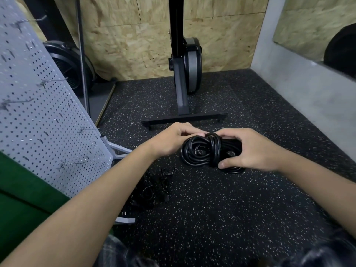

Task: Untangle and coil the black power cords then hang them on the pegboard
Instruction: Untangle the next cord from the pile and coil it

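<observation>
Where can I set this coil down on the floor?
Bare floor lies on the near side of the coil, between the loose cords and the grey wall. It is crowded beside the pegboard and by the machine base.

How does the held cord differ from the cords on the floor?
The held cord is a coil wrapped round its middle; the floor cords are a loose tangle. The left hand and right hand grip the held cord; the floor cords lie untouched. Both are black.

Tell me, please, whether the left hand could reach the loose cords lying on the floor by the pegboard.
Probably yes: nothing covers the loose cords on the floor, close by, but the left hand grips the coiled cord and must let go first.
</observation>
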`<state>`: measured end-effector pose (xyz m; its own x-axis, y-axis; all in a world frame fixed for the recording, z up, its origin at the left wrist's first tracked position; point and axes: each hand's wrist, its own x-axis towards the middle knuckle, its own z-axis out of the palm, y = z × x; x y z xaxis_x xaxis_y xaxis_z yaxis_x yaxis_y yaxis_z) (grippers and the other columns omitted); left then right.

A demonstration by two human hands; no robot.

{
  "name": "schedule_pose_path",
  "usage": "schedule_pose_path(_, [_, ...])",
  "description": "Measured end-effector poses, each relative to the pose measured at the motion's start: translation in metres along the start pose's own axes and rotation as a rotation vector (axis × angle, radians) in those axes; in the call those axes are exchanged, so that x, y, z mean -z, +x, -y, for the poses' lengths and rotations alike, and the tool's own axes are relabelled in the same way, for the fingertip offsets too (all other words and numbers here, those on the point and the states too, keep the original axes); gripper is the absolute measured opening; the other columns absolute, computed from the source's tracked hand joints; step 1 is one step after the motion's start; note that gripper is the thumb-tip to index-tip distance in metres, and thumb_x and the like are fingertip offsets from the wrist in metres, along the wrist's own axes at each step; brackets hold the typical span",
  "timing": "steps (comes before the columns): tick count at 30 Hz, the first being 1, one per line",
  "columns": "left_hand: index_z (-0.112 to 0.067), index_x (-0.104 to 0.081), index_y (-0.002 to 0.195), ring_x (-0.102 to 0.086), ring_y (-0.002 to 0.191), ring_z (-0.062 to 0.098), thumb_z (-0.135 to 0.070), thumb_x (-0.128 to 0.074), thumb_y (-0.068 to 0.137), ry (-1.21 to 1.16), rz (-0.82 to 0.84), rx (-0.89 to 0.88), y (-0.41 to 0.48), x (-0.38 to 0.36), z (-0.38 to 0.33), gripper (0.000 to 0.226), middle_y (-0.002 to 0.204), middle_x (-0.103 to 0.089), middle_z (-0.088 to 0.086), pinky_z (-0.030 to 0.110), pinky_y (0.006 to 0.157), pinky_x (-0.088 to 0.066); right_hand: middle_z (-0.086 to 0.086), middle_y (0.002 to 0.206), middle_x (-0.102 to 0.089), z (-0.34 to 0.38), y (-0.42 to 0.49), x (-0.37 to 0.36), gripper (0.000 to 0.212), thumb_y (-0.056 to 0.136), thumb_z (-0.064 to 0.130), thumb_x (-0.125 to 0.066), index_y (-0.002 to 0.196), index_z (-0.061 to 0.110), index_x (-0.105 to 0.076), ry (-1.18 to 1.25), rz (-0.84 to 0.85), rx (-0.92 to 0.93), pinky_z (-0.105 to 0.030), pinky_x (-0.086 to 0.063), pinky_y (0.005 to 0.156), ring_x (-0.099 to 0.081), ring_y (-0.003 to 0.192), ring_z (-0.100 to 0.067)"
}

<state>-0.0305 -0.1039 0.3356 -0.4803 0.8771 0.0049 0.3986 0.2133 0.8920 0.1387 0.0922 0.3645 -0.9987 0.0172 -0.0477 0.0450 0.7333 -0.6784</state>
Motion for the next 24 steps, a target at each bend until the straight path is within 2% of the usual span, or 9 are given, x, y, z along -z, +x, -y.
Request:
schedule_pose_path(2, [-0.022, -0.082, 0.109, -0.071, 0.092, 0.008, -0.011, -0.074, 0.093, -0.017, -0.066, -0.003, -0.001, -0.002, -0.001, 0.021, 0.097, -0.076, -0.008, 0.023, 0.084, -0.054, 0.023, 0.112, -0.075, -0.002, 0.000, 0.001, 0.067, 0.074, 0.022, -0.094, 0.128, 0.042, -0.061, 0.003, -0.009, -0.010, -0.041, -0.052, 0.104, -0.070, 0.105, -0.001])
schedule_pose_path(4, [-0.011, -0.083, 0.104, -0.074, 0.088, 0.008, -0.007, -0.071, 0.096, -0.002, -0.118, -0.005, -0.003, -0.004, -0.004, 0.015, 0.094, -0.080, -0.003, 0.023, 0.080, -0.055, 0.025, 0.117, -0.073, -0.003, 0.001, 0.002, 0.073, 0.075, 0.026, -0.093, 0.135, 0.043, -0.057, -0.030, -0.030, -0.005, -0.038, -0.051, 0.106, -0.068, 0.110, 0.001])
schedule_pose_path(5, [-0.009, -0.083, 0.100, -0.074, 0.086, 0.010, -0.014, -0.067, 0.101, -0.028, -0.130, 0.005, -0.005, -0.006, -0.006, 0.016, 0.092, -0.080, 0.001, 0.025, 0.080, -0.056, 0.025, 0.120, -0.072, -0.004, 0.001, 0.002, 0.076, 0.076, 0.029, -0.093, 0.139, 0.045, -0.055, -0.067, -0.044, 0.002, -0.038, -0.050, 0.107, -0.066, 0.112, 0.001])
schedule_pose_path(7, [-0.013, -0.081, 0.092, -0.073, 0.085, 0.016, -0.045, -0.053, 0.107, -0.158, -0.133, 0.130, -0.006, -0.008, -0.012, 0.045, 0.090, -0.080, 0.007, 0.031, 0.082, -0.055, 0.023, 0.125, -0.069, -0.007, 0.003, 0.003, 0.081, 0.076, 0.034, -0.091, 0.145, 0.046, -0.050, -0.128, -0.057, 0.007, -0.039, -0.050, 0.106, -0.065, 0.113, -0.001])
schedule_pose_path(10, [-0.015, -0.080, 0.111, -0.071, 0.114, 0.021, -0.078, -0.043, 0.093, -0.313, -0.054, 0.302, -0.003, -0.008, -0.015, 0.076, 0.116, -0.077, 0.012, 0.041, 0.105, -0.052, 0.021, 0.125, -0.068, -0.014, 0.006, 0.001, 0.082, 0.077, 0.039, -0.090, 0.147, 0.046, -0.047, -0.178, -0.078, -0.011, -0.044, -0.052, 0.103, -0.065, 0.110, -0.005])
schedule_pose_path(12, [-0.024, -0.079, 0.114, -0.072, 0.113, 0.013, -0.070, -0.061, 0.092, -0.112, -0.005, 0.185, -0.002, -0.014, -0.014, 0.054, 0.114, -0.079, -0.004, 0.038, 0.106, -0.050, 0.021, 0.123, -0.069, -0.019, 0.008, 0.000, 0.081, 0.075, 0.041, -0.089, 0.144, 0.050, -0.047, -0.184, -0.088, -0.024, -0.046, -0.053, 0.101, -0.066, 0.108, -0.007])
schedule_pose_path(15, [-0.033, -0.076, 0.100, -0.073, 0.095, 0.010, -0.044, -0.077, 0.084, 0.077, -0.133, 0.134, 0.003, -0.024, -0.015, 0.019, 0.096, -0.078, -0.011, 0.039, 0.094, -0.056, 0.019, 0.120, -0.069, -0.023, 0.010, 0.000, 0.080, 0.073, 0.045, -0.088, 0.141, 0.055, -0.046, -0.197, -0.107, -0.039, -0.048, -0.053, 0.101, -0.067, 0.108, -0.011])
schedule_pose_path(20, [-0.019, -0.074, 0.107, -0.071, 0.101, 0.021, -0.022, -0.070, 0.094, 0.043, -0.086, 0.182, 0.003, -0.024, -0.019, 0.014, 0.106, -0.077, 0.004, 0.039, 0.096, -0.054, 0.021, 0.121, -0.069, -0.023, 0.009, -0.002, 0.080, 0.074, 0.041, -0.090, 0.141, 0.052, -0.049, -0.168, -0.097, -0.038, -0.044, -0.053, 0.102, -0.066, 0.108, -0.006])
schedule_pose_path(24, [-0.018, -0.069, 0.113, -0.066, 0.094, 0.012, -0.019, -0.067, 0.096, 0.033, -0.001, 0.220, 0.000, -0.023, -0.017, 0.017, 0.106, -0.073, 0.002, 0.030, 0.088, -0.050, 0.023, 0.120, -0.069, -0.023, 0.009, -0.004, 0.080, 0.073, 0.040, -0.090, 0.142, 0.050, -0.050, -0.172, -0.082, -0.040, -0.042, -0.053, 0.101, -0.067, 0.106, -0.003])
